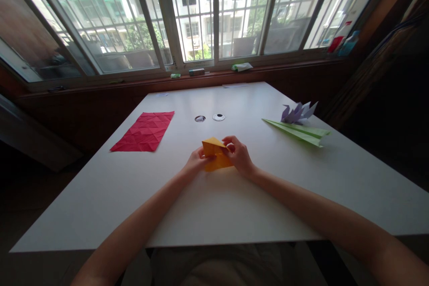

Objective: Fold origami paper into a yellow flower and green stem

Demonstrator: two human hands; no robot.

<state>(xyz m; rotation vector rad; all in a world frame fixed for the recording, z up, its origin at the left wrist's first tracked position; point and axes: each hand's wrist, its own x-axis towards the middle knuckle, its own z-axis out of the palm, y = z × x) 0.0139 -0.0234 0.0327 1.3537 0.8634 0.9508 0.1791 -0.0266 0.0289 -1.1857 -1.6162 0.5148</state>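
A folded sheet of orange-yellow paper (218, 161) is held between both hands just above the middle of the white table. My left hand (198, 160) pinches its left edge, thumb on the near face. With thumb and fingers bent, my right hand (240, 155) grips the right edge near the upper fold. One flap rises to a point at the top of the paper. The fingers behind the paper are partly hidden.
On the white table (161, 214), a creased red sheet (144, 132) lies left. To the right are a light green paper plane (298, 132) and purple folded-paper figures (295, 112). Two round holes, one with a cap (219, 117), sit beyond my hands. A barred window stands behind.
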